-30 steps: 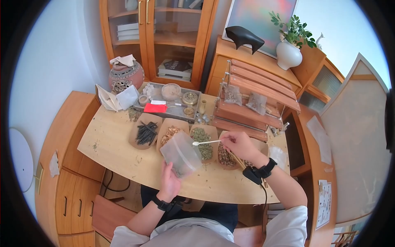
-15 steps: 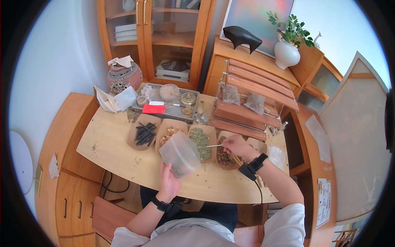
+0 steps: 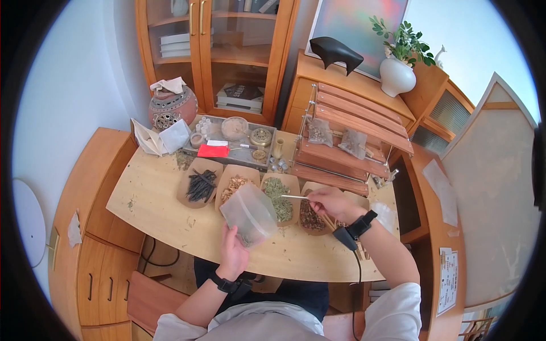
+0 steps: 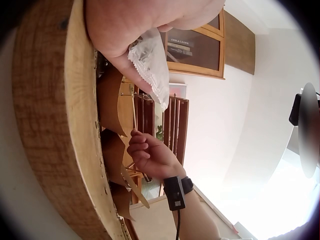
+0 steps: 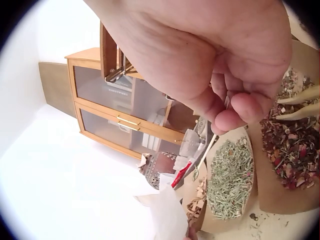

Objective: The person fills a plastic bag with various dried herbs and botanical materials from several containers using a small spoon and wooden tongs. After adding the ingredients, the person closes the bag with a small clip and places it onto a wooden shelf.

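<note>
My left hand [image 3: 232,253] grips a translucent plastic bag [image 3: 249,210] by its lower part, with some herb bits [image 4: 146,47] inside. Between thumb and fingertips my right hand [image 3: 333,204] pinches a thin, pale small spoon [image 5: 206,152]. Its far end points left over the dried green herbs [image 5: 230,177], which lie in a brown paper tray just right of the bag. Below the right hand is a tray of dark red dried petals [image 5: 295,155], with wooden tongs [image 5: 302,102] in it.
Dark sticks [image 3: 201,185] and pale wood chips [image 3: 236,184] fill trays to the left. Behind stands a grey tray [image 3: 233,160] with brass pieces and a red packet [image 3: 212,150]. A slatted wooden rack [image 3: 341,162] with bagged material rises at the back right.
The right hand has drawn the spoon from beside the bag rightward over the green herbs, where its end dipped and is now slightly higher. The left hand and bag have hardly moved.
</note>
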Tool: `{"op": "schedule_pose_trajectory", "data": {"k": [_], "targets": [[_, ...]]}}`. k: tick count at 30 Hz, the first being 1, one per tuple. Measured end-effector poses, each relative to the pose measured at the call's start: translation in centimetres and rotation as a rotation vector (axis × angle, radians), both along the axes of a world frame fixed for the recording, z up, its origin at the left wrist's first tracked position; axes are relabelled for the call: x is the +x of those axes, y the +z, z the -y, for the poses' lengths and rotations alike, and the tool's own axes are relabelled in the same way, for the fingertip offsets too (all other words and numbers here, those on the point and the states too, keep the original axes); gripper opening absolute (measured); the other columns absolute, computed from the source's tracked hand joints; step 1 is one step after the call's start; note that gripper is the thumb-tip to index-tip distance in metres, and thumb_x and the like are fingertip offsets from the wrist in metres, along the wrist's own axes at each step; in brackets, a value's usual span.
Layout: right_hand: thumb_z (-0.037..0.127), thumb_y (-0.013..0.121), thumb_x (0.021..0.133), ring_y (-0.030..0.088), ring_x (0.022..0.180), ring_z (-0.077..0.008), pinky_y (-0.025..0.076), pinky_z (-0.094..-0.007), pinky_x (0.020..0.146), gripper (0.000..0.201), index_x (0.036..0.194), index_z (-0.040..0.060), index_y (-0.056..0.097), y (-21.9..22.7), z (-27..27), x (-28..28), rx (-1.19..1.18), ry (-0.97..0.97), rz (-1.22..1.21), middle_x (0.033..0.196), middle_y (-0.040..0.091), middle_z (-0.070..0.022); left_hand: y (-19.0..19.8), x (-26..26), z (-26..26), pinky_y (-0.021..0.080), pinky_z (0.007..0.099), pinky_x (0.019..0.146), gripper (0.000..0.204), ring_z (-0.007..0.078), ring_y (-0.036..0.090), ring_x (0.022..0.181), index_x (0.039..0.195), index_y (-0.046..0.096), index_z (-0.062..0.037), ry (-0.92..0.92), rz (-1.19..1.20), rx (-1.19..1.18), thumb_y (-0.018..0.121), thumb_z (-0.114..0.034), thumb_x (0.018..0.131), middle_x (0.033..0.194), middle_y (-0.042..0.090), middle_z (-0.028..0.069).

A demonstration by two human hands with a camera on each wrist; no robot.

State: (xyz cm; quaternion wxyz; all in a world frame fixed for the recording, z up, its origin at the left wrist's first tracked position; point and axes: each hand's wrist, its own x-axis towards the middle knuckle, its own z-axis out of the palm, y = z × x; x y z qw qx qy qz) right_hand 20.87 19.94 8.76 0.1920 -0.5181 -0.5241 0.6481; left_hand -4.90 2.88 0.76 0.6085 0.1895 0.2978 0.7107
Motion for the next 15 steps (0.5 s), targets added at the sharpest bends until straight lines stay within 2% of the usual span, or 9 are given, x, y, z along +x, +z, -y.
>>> {"op": "schedule_pose_trajectory", "data": {"k": [2,5,8,11,15], "targets": [[0.013,0.059,0.100,0.055,0.065,-0.0076,0.044,-0.0204,0.055,0.018,0.102,-0.0027,0.067,1.5,0.5,-0.2,0.000,-0.040,-0.023,0.080,0.063,-0.0016,0.4,0.0,0.2,0.044,0.0516,0.108,0.046,0.0278,0.043,0.139,0.150,0.031,-0.0129,0.001,0.005,-0.014,0.038,-0.026,0.106,0.151,0.041,0.0093],[0.015,0.061,0.100,0.056,0.068,-0.0074,0.046,-0.0203,0.059,0.017,0.100,-0.0005,0.069,3.5,1.2,-0.8,0.027,-0.003,-0.001,0.080,0.063,-0.0008,0.0,-0.1,0.2,0.044,0.0516,0.109,0.047,0.0276,0.043,0.139,0.150,0.031,-0.0126,-0.005,0.017,-0.019,0.038,-0.026,0.106,0.151,0.041,0.0095],[0.011,0.060,0.098,0.058,0.066,-0.0108,0.048,-0.0251,0.060,0.018,0.103,-0.0039,0.068,5.2,3.3,-2.5,0.399,0.098,0.119,0.077,0.065,-0.0049,-0.1,0.0,0.1,0.043,0.0520,0.110,0.047,0.0278,0.042,0.140,0.150,0.030,-0.0127,-0.011,0.026,-0.017,0.038,-0.026,0.106,0.152,0.041,0.0096],[0.011,0.063,0.095,0.062,0.068,-0.0140,0.051,-0.0296,0.064,0.016,0.102,-0.0024,0.069,5.8,4.5,-3.2,0.742,0.138,0.315,0.076,0.068,-0.0090,-0.1,0.0,0.1,0.043,0.0523,0.110,0.047,0.0280,0.042,0.140,0.151,0.030,-0.0129,-0.004,0.022,-0.005,0.038,-0.026,0.106,0.152,0.040,0.0097],[0.011,0.065,0.092,0.065,0.068,-0.0210,0.052,-0.0328,0.067,0.015,0.100,-0.0006,0.069,5.3,2.9,-3.0,0.797,0.021,0.327,0.078,0.069,-0.0140,-0.1,0.0,0.1,0.043,0.0525,0.109,0.047,0.0278,0.042,0.140,0.151,0.030,-0.0133,0.003,0.014,-0.007,0.037,-0.026,0.106,0.152,0.040,0.0095]]}}
